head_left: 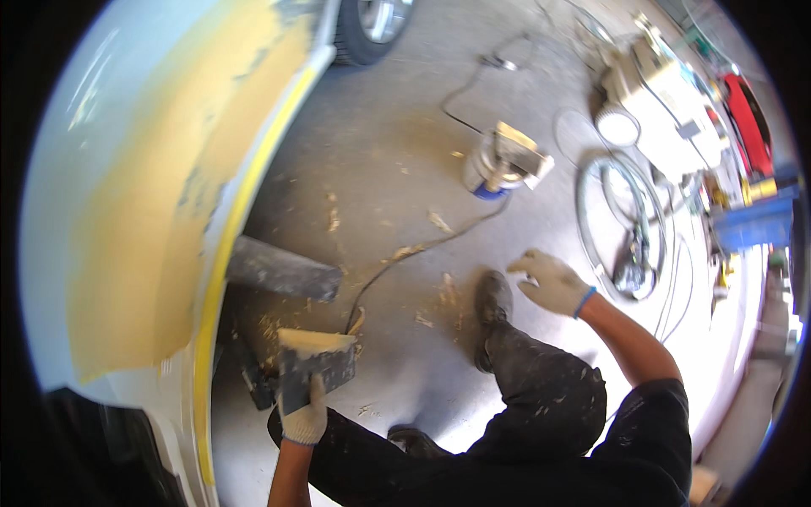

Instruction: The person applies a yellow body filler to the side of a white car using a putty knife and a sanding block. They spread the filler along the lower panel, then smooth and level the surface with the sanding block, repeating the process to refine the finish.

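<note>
My left hand (306, 416), in a pale knit glove, grips a dark, flat filler spreader (317, 372) near the car's side. Yellow filler lies in a thick band along the spreader's far edge. Out over the floor, my gloved right hand (553, 283) holds nothing, its fingers reaching left and apart. To my left, the pale car panel (63, 245) carries a broad smear of yellow filler (135, 279). A can (480, 173) stands on the floor ahead, with a flat, filler-marked plate (517, 152) across its top.
A dark flat bar (283, 269) juts from under the car. A thin cable (380, 275) crosses the floor among filler scraps. Coiled hose (583, 211) lies at right, beside a pale machine (667, 110). A car wheel (363, 34) is at the top.
</note>
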Action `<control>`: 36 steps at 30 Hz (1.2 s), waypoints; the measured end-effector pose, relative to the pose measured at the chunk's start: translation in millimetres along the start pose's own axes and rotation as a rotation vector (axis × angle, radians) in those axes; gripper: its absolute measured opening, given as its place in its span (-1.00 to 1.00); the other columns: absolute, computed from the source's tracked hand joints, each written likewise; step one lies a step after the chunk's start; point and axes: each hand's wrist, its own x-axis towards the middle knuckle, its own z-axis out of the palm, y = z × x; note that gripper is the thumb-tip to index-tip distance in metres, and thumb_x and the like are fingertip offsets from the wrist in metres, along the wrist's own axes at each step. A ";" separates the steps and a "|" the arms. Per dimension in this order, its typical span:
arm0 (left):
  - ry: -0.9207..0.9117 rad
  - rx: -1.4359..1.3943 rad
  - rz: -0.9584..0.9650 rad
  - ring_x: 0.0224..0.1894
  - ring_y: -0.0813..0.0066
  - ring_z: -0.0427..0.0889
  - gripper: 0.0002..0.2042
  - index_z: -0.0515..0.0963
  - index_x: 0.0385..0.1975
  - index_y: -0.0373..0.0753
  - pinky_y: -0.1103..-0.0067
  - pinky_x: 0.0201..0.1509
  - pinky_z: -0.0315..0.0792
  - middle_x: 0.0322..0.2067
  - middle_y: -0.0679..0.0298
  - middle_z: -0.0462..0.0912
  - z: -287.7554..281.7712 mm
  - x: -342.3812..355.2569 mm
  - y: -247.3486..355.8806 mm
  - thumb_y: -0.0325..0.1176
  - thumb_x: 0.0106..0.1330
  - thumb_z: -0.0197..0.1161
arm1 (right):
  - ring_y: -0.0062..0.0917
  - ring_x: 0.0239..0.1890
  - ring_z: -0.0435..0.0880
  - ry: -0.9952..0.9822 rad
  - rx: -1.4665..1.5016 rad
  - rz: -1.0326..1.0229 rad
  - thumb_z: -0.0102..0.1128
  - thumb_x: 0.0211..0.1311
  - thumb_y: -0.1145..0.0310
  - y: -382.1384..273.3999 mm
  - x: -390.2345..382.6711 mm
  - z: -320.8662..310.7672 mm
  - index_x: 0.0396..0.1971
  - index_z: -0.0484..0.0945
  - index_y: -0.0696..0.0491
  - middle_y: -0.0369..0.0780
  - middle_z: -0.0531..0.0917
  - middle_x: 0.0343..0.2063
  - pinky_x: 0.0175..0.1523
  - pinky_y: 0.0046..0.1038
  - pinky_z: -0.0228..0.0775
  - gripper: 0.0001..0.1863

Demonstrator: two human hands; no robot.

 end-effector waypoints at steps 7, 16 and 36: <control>-0.070 0.340 0.057 0.40 0.02 0.57 -0.46 0.32 0.55 -0.48 0.28 0.44 0.51 0.36 -0.15 0.54 18.8 16.9 -16.6 -0.53 0.62 0.19 | -0.12 0.02 0.74 0.584 -0.073 0.338 0.36 0.36 0.30 134.7 81.7 52.0 0.31 0.64 -0.05 0.00 0.69 0.05 0.12 -0.12 0.64 -0.49; -0.049 0.404 0.166 0.10 0.04 0.72 -0.64 0.51 0.30 -0.38 0.30 0.18 0.56 0.07 -0.08 0.68 43.3 11.9 49.4 -0.43 0.59 0.28 | -0.05 0.31 0.60 0.486 -0.583 0.473 0.39 0.25 0.30 230.9 209.2 18.5 0.50 0.49 -0.22 -0.16 0.59 0.33 0.32 -0.01 0.55 -0.25; 0.182 0.248 -0.098 0.09 0.26 0.68 -0.68 0.57 0.24 -0.42 0.30 0.26 0.58 0.09 0.09 0.69 53.9 32.8 106.9 -0.33 0.68 0.22 | -0.45 -0.15 0.72 1.088 0.521 0.272 0.16 0.62 0.29 195.5 155.6 14.7 0.25 0.69 0.08 -0.20 0.77 -0.13 0.01 -0.36 0.58 -0.64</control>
